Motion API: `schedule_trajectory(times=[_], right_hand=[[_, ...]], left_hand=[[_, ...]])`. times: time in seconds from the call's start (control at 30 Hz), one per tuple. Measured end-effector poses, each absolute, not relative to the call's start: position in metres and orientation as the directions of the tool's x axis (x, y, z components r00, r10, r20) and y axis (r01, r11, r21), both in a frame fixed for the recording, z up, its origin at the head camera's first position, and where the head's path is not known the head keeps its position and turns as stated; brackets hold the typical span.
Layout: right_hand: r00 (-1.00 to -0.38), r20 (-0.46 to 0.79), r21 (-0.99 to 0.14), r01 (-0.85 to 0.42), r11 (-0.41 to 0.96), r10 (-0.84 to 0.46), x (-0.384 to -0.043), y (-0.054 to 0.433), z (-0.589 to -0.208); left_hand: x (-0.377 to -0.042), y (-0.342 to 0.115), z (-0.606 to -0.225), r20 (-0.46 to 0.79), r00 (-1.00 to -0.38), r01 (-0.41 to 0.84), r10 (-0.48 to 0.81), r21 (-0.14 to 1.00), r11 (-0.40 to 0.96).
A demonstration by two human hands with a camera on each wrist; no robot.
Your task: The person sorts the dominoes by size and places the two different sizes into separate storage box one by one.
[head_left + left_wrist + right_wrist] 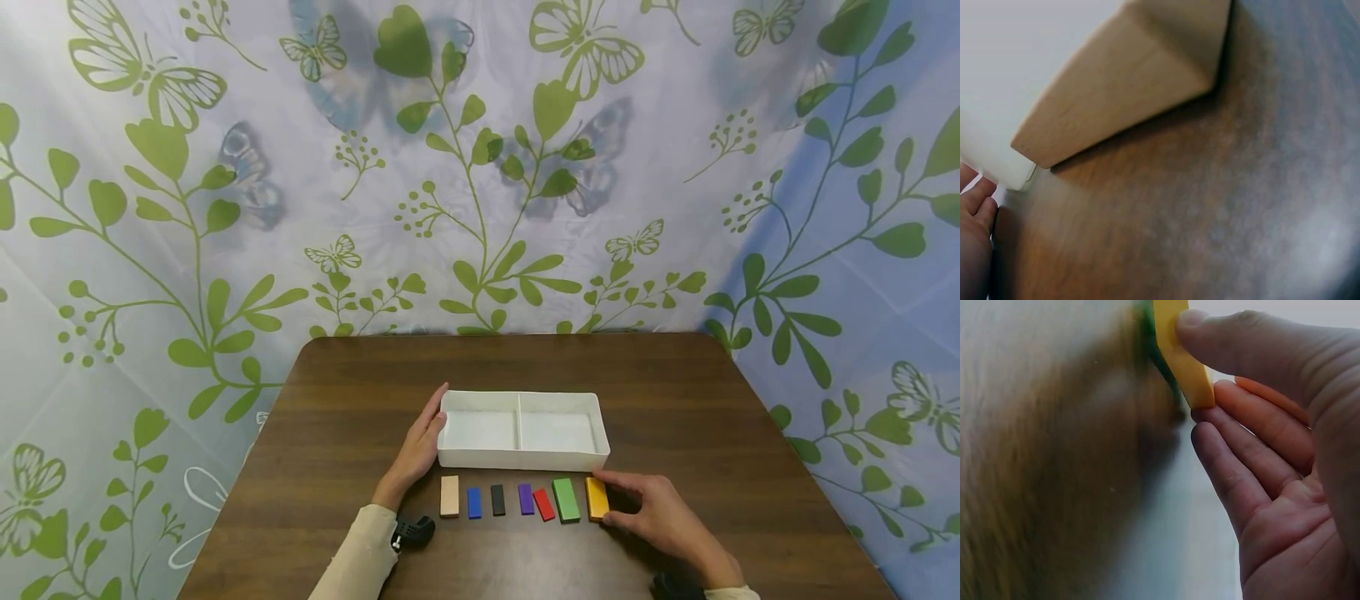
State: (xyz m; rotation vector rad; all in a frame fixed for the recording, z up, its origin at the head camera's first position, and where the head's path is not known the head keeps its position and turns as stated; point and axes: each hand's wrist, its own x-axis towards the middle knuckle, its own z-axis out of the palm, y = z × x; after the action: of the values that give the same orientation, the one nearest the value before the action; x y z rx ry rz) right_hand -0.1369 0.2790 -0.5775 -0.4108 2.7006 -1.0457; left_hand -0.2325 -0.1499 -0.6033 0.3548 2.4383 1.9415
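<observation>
At the right end of a row of blocks, my right hand (663,512) pinches a yellow block (597,498) by its two ends, thumb at the near end. The right wrist view shows the thumb against that yellow block (1182,356) and the other fingers beyond it. My left hand (416,446) rests with extended fingers along the left side of a white two-compartment tray (517,459). A green block (566,500) lies just left of the yellow one. In the left wrist view, a beige wooden block (1116,87) looms large near the left hand's fingertips (985,187).
Further left in the row lie a red block (544,505), a purple block (527,499), a black block (498,500), a blue block (474,503) and the beige block (449,497). The brown table (360,367) ends at a patterned curtain (450,208).
</observation>
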Motion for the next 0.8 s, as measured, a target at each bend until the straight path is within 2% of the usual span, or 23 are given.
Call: schedule_trajectory(times=[0.3,0.53,0.8], right_hand=[[-0.935,-0.103,-0.697,-0.176,0.696,-0.339,-0.133,0.284,-0.558],[-0.912,-0.014,-0.713,-0.278,0.644,-0.410,-0.134,0.287,-0.542],[-0.907,0.024,-0.711,-0.310,0.631,-0.419,-0.136,0.290,-0.523]], left_hand=[[-0.232,-0.152,-0.603,0.134,-0.972,0.175,0.190,0.961,0.213],[-0.232,-0.151,-0.602,0.141,-0.971,0.182,0.191,0.959,0.218],[-0.231,-0.151,-0.602,0.125,-0.973,0.165,0.192,0.965,0.205]])
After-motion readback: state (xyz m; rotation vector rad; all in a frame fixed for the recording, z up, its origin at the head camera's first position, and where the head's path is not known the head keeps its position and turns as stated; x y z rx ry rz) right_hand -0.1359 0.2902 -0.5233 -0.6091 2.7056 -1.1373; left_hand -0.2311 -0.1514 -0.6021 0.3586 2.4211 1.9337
